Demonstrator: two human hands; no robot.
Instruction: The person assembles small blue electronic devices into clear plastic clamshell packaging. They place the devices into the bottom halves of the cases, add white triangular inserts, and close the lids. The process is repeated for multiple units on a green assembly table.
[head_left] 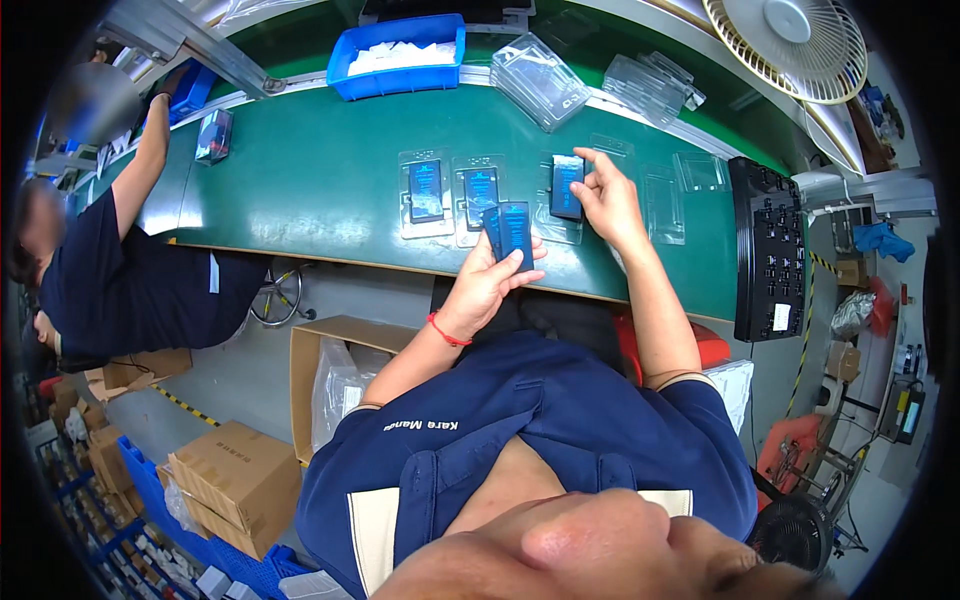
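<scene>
My left hand [487, 282] is closed around a small stack of flat black phone batteries [515, 236], held slightly fanned above the near edge of the table. My right hand [612, 205] grips another black battery [566, 190] by its top and right side, with the thumb on its edge. That battery lies over a clear plastic blister tray [566, 236]; whether it is fully seated, I cannot tell. To the left, two more trays each hold one battery: the far left battery [425, 192] and the middle battery [480, 196], partly behind the held stack.
Clear trays [663, 208] lie right of my right hand, before a black rack [770, 250]. A blue bin [343, 83] with white pieces and clear plastic boxes [540, 85] stand along the back. A fan [790, 45] hangs far right. A co-worker [130, 260] works at left.
</scene>
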